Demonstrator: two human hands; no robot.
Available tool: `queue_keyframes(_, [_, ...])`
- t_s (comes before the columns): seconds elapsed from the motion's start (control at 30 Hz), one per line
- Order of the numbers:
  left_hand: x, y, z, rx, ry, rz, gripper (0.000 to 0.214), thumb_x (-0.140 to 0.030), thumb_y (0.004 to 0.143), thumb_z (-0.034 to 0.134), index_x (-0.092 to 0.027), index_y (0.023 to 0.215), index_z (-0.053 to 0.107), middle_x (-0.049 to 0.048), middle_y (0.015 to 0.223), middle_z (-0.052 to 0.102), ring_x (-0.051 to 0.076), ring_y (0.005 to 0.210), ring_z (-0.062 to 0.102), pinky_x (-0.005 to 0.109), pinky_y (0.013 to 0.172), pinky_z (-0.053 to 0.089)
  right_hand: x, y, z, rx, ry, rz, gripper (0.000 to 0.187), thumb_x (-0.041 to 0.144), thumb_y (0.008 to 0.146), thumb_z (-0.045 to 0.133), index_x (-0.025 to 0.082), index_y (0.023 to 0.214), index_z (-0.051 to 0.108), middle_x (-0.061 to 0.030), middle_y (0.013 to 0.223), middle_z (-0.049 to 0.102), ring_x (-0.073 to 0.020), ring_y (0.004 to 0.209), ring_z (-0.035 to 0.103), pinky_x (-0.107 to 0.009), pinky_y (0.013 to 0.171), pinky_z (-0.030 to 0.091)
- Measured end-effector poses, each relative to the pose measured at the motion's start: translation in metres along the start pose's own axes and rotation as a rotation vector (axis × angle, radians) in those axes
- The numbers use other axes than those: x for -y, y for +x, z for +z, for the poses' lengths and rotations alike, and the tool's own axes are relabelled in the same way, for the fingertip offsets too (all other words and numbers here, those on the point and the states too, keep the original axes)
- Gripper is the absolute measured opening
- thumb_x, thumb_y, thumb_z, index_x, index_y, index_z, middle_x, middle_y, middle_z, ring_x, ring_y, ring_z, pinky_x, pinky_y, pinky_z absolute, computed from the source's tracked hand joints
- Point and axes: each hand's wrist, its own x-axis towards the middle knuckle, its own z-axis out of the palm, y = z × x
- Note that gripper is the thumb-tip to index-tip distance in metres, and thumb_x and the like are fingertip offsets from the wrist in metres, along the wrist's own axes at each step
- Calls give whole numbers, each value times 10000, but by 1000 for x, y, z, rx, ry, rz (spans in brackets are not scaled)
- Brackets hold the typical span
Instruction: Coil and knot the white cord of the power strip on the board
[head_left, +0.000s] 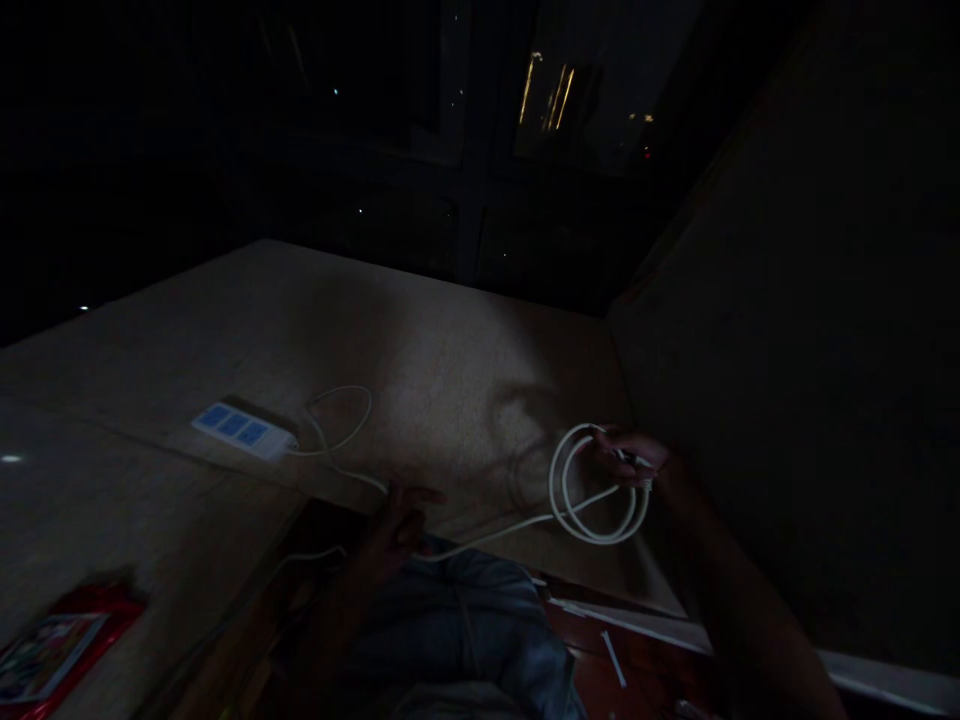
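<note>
A white cable (600, 538) hangs in a few round loops from my right hand (628, 455), whose fingers are wrapped round the top of the coil. From the coil the cable runs left to my left hand (401, 520), which is closed on it with a finger stretched out to the right. Beyond that hand the cable goes on over the pale surface, makes one loose loop, and enters a white power strip (244, 430) with blue socket faces. The strip lies flat to the left, apart from both hands.
The pale stone-like ledge (450, 370) ends at a dark window (480, 150) with small lights. A dark wall (787, 350) stands at right. A red packet (67, 645) lies at lower left. Below are my legs in blue trousers (465, 620) and a reddish floor (637, 660) with white strips.
</note>
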Motion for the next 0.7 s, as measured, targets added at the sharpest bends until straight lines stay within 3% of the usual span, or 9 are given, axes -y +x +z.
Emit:
queue_keyframes(0.13, [-7, 3, -4, 41, -37, -90, 515, -605, 838, 601, -120, 937, 743, -88, 393, 319, 56, 340, 269, 240, 457, 471, -3, -2, -3, -10, -13, 12, 380, 517, 811, 641, 199, 729, 450, 104, 424, 494, -28, 188, 184, -158, 230, 263])
queue_keyframes(0.27, [0, 10, -6, -28, -374, -49, 366, -379, 951, 512, -100, 879, 736, -40, 440, 458, 78, 377, 433, 239, 490, 489, -7, -5, -5, -54, -1, -29, 457, 569, 799, 634, 208, 655, 394, 103, 385, 455, -28, 172, 150, -165, 211, 239])
queue_keyframes(0.4, [25, 6, -1, -117, -767, 103, 400, -208, 982, 351, -152, 892, 737, 66, 809, 726, 158, 782, 694, 342, 803, 561, -7, -7, 0, -62, 46, -84, 483, 586, 801, 633, 209, 647, 373, 101, 381, 464, -23, 161, 143, -157, 203, 244])
queue_keyframes(0.53, [52, 6, 6, -117, -918, 132, 413, -189, 967, 331, -183, 968, 744, 84, 1064, 740, 215, 1122, 649, 444, 1060, 443, 0, 1, 18, 44, 46, -70, 462, 576, 813, 641, 202, 672, 409, 98, 393, 486, -28, 163, 188, -160, 207, 291])
queue_keyframes(0.7, [56, 11, 16, -87, -793, 159, 361, -210, 940, 383, -148, 1005, 732, 127, 1161, 711, 240, 1240, 582, 451, 1130, 378, 21, 28, 55, 132, -103, 84, 358, 499, 820, 675, 170, 833, 534, 93, 443, 526, -37, 206, 268, -164, 230, 338])
